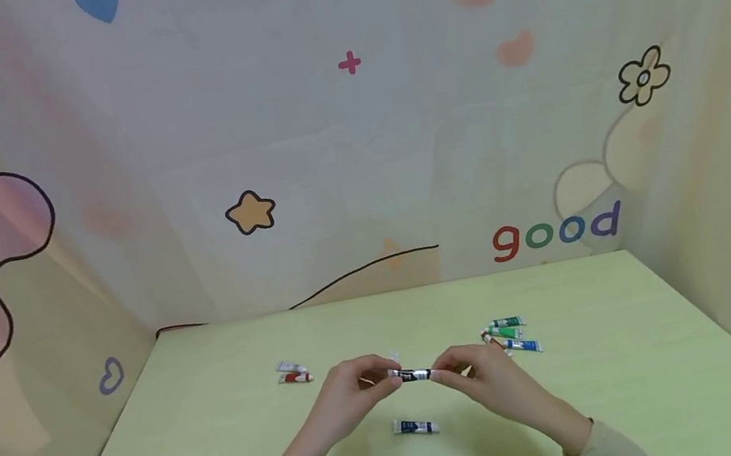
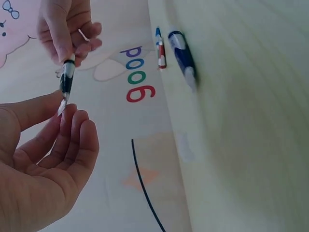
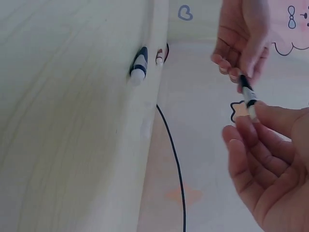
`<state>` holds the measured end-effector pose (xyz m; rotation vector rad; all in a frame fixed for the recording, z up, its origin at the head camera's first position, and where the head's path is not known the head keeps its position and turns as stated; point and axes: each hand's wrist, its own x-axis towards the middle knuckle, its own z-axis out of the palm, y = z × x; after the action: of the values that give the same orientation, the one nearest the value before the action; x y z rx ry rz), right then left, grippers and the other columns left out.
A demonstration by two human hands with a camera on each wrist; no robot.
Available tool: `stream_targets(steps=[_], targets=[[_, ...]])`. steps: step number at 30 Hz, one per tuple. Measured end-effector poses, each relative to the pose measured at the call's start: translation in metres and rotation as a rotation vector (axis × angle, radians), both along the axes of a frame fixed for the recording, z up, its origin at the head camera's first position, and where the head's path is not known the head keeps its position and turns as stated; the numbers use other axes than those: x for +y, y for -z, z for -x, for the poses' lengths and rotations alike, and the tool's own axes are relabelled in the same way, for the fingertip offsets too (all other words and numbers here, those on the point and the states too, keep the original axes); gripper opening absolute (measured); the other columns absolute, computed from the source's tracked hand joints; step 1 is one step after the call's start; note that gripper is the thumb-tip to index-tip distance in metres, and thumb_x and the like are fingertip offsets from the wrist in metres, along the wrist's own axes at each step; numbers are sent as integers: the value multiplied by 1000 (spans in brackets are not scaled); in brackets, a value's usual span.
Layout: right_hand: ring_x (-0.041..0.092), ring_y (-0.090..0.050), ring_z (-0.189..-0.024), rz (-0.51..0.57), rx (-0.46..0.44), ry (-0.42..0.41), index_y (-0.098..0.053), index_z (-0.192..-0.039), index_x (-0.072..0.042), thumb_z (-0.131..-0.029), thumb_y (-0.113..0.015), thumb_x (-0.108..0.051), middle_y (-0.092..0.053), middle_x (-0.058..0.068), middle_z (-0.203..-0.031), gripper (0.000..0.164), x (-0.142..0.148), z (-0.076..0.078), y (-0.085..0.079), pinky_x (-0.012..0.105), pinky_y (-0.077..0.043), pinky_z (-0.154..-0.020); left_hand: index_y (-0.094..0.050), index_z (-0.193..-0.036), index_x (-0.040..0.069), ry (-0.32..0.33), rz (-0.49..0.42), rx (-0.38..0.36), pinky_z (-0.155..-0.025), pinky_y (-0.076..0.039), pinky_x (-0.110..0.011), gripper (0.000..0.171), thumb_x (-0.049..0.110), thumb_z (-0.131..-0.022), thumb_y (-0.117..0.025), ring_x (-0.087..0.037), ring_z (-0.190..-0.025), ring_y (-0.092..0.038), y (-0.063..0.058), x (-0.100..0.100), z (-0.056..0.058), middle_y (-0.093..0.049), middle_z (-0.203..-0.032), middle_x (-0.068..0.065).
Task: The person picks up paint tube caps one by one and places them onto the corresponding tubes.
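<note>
A black-and-silver paint tube (image 1: 413, 375) is held level above the table between both hands. My left hand (image 1: 358, 392) pinches its flat crimped end between thumb and forefinger; in the left wrist view that end (image 2: 62, 105) shows pale at the fingertips. My right hand (image 1: 483, 376) pinches the opposite end, where the white cap (image 3: 252, 112) shows beside the thumb in the right wrist view. Below the hands, a dark blue paint tube (image 1: 415, 426) lies on the table, its cap toward the right.
On the pale green table (image 1: 228, 445), a white tube (image 1: 290, 367) and a red tube (image 1: 295, 378) lie at the left. Several tubes, among them a green tube (image 1: 505, 333) and a blue tube (image 1: 523, 346), are grouped at the right. A printed curtain (image 1: 320, 131) hangs behind.
</note>
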<state>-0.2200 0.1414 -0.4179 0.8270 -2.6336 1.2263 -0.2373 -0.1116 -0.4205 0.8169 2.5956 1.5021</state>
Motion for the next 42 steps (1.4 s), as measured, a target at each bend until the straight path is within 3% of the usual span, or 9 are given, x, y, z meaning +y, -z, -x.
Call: stream_targets(steps=[6,13,21,27,35,42], targets=[[24,-63,-74,-65,-133,0,-74,-98,-7,-100,-66,-26,-68,2,-80,20,5,5,0,27,-48,-64,-74,-106,7,-15,39,-28,-71,-52,-30,15,17,-95,-72,-14,-82,-63,12,-3,11,-70,-89,3],[21,-60,-74,-31,-255,1,-72,-99,-4,-100,-64,-25,-65,1,-79,23,3,9,6,28,-51,-63,-73,-105,6,-11,64,-110,-74,-52,-32,19,21,-94,-72,-13,-84,-63,27,-3,17,-70,-90,3],[18,-61,-68,-30,-264,-31,-71,-96,-1,-101,-63,-24,-67,6,-78,25,-4,15,13,29,-54,-60,-74,-105,5,19,96,-136,-78,-53,-32,17,18,-94,-72,-12,-85,-64,30,-4,20,-71,-93,2],[17,-61,-67,-62,-329,-35,-71,-97,-1,-102,-62,-22,-67,6,-79,23,-7,19,21,30,-55,-61,-73,-110,1,47,122,-163,-83,-53,-36,21,15,-94,-71,-15,-90,-65,33,-7,21,-72,-99,-2],[13,-53,-62,-143,-415,-56,-71,-92,-4,-99,-66,-17,-61,0,-71,16,-6,23,31,26,-45,-58,-72,-113,-2,103,154,-237,-87,-52,-41,23,10,-92,-72,-17,-92,-64,33,-4,19,-73,-101,-6],[11,-51,-60,-158,-413,-92,-72,-89,-6,-98,-66,-14,-60,-2,-69,13,-6,32,35,26,-44,-58,-69,-115,-7,115,204,-250,-87,-53,-42,29,5,-90,-73,-19,-91,-65,34,-2,19,-72,-97,-6]])
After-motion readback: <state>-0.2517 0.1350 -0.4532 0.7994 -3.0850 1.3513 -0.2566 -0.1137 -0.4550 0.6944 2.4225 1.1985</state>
